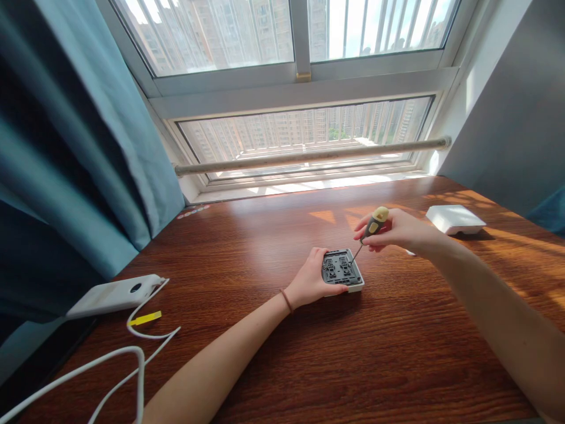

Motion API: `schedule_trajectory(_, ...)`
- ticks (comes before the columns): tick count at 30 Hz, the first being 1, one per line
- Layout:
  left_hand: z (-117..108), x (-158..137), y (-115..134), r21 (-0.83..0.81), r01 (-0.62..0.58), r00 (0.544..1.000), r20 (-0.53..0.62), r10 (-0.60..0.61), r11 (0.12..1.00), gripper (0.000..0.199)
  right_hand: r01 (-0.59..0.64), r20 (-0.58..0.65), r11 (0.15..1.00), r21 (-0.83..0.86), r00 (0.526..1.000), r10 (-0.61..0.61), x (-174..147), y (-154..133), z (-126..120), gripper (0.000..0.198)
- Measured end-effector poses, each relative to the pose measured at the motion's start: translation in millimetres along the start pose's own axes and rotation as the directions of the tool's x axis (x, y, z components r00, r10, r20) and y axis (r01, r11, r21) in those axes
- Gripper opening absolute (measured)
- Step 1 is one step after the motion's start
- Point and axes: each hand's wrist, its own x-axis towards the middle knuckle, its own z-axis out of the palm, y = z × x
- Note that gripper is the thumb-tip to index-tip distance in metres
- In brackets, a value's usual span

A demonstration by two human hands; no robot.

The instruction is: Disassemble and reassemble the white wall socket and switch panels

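My left hand grips a square wall socket from its left side, thumb along the near edge and fingers at the far edge. The socket has a dark grey inner face in a white housing and rests on the wooden table. Above it, my right hand is closed around the grey and yellow handle of a screwdriver. The screwdriver leans, its thin shaft pointing down to the left, with the tip at the right part of the dark face. Whether the tip sits in a screw is too small to tell.
On the wooden table, a white box-like piece lies at the right. A white device with a white cable and yellow tag lies at the left. A blue curtain hangs left; a window bar crosses behind.
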Motion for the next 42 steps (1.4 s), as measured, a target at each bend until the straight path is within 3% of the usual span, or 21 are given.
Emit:
schedule_trajectory(2,0,0,0,-0.007,0.005,1.0,-0.002,-0.005,1.0,0.072,-0.037,0.074,0.999,0.026,0.997,0.035,0,0,-7,0.031)
schedule_trajectory(4,0,0,0,-0.013,0.009,1.0,-0.003,-0.009,1.0,0.073,-0.057,0.067,0.998,0.01,0.996,0.057,0,1,-9,0.029)
schedule_trajectory(10,0,0,0,-0.002,0.001,1.0,-0.009,-0.001,1.0,0.07,0.009,-0.153,0.961,-0.277,0.987,-0.053,-3,2,8,0.018)
schedule_trajectory(14,0,0,0,-0.002,-0.006,1.0,-0.008,0.006,1.0,0.069,0.037,-0.305,0.868,-0.495,0.928,-0.214,-3,5,17,0.02)
schedule_trajectory(17,0,0,1,-0.009,0.002,1.0,-0.008,-0.002,1.0,0.07,0.056,-0.327,0.917,-0.394,0.924,-0.197,0,7,18,0.017)
schedule_trajectory(20,0,0,2,-0.009,0.013,1.0,-0.011,-0.013,1.0,0.07,0.062,-0.192,0.985,-0.162,0.977,-0.093,0,4,15,0.038)
schedule_trajectory(23,0,0,1,-0.002,0.011,1.0,-0.008,-0.011,1.0,0.07,0.015,-0.066,0.999,-0.048,0.998,-0.018,-2,-2,9,0.047)
schedule_trajectory(29,1,0,-2,0.008,0.003,1.0,-0.011,-0.003,1.0,0.073,-0.038,0.01,0.999,-0.005,0.999,0.038,-6,-5,-3,0.027)
schedule_trajectory(32,2,0,-2,0.008,-0.004,1.0,-0.012,0.004,1.0,0.073,-0.043,-0.071,0.991,-0.127,0.997,0.034,-6,-3,-1,0.018)
schedule_trajectory(35,2,1,-1,0.012,-0.006,1.0,-0.016,0.006,1.0,0.072,-0.008,-0.217,0.941,-0.337,0.974,-0.07,-4,1,9,0.013)
schedule_trajectory(38,1,1,0,0.016,-0.005,1.0,-0.01,0.005,1.0,0.072,0.009,-0.391,0.847,-0.532,0.884,-0.255,-1,5,21,0.012)
schedule_trajectory(40,1,1,0,0.021,-0.004,1.0,-0.005,0.004,1.0,0.072,0.019,-0.442,0.825,-0.564,0.837,-0.322,0,7,26,0.008)
schedule_trajectory(42,1,1,0,0.022,-0.005,1.0,-0.002,0.005,1.0,0.073,0.067,-0.398,0.877,-0.476,0.873,-0.282,1,7,26,0.018)
